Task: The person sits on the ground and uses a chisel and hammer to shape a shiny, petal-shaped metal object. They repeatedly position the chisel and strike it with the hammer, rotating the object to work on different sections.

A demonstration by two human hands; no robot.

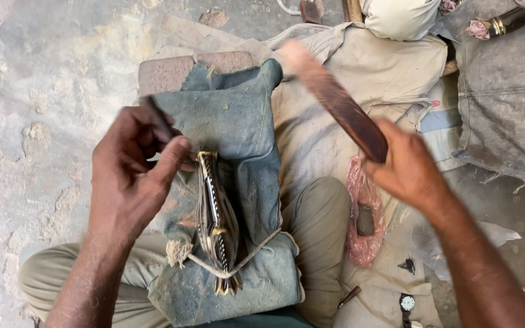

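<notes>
Seated on bare concrete floor (37, 73), legs crossed, khaki trousers (317, 225) in view. Grey sack (505, 103) at upper right, largest item, frayed along lower edge. Tan cloth (366, 73) spread beyond the knees, a folded package with pale blue and red-printed panels (439, 118) tucked at its right edge; print too small to make out. Blue-grey padded cloth block (238, 121) across the lap, bound with a frayed cord (214, 264); reddish brick (165, 71) just behind it. Dark metal workpiece with brass-coloured bands (217, 225) standing on edge along the block, held under the cord. Right hand (405, 167) raised to the right, fingers wrapped tight round the lower end of a dark wooden stick (335, 100), blurred, angled up and leftward over the tan cloth. Left hand (132, 170) at the top end of the workpiece, thumb and fingers pinching a thin dark tool (156, 115), tip near the brass end. Crumpled pink plastic bag (363, 212) beside the right knee. Wristwatch (406, 304) on cloth at lower right, small dark rod (349, 296) just left of it.
</notes>
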